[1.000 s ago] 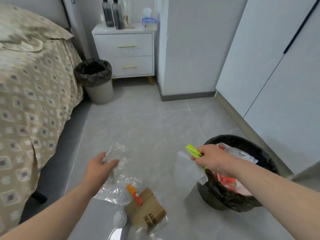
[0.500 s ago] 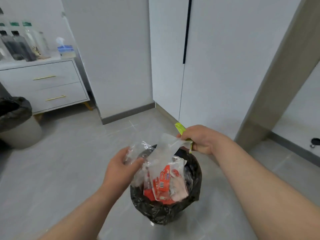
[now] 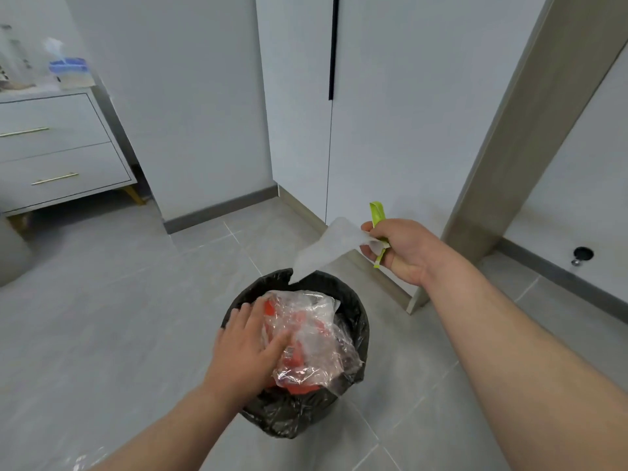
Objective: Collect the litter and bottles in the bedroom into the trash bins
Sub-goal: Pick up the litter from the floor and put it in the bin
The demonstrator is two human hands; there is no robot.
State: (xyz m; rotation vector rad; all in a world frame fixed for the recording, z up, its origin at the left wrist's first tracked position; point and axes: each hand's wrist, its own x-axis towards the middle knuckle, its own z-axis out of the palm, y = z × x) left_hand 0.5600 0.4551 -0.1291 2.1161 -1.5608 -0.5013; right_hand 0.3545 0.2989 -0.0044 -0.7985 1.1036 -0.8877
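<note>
The red-and-orange print on the packets inside the clear plastic point(image 3: 307, 338) is too blurred to read. That plastic is heaped in the black-lined trash bin point(image 3: 292, 416), which stands on the grey tile floor point(image 3: 119, 317), and it rises above the rim. Behind, a white nightstand point(image 3: 57, 154) with 2 gold-handled drawers carries a blue tissue box point(image 3: 69, 71) and some blurred bottles point(image 3: 13, 56). White wardrobe doors point(image 3: 390, 113) and a beige door frame point(image 3: 503, 147) stand just beyond the bin. More clear film point(image 3: 78, 460) lies on the floor at the near left.

The left hand point(image 3: 249, 341) lies flat with straight fingers, pressing down on the plastic in the bin. The right hand point(image 3: 399, 249) is raised above and beyond the bin, curled tight round a green wrapper point(image 3: 377, 212) and a white sheet point(image 3: 326, 249), which droops toward the rim.
</note>
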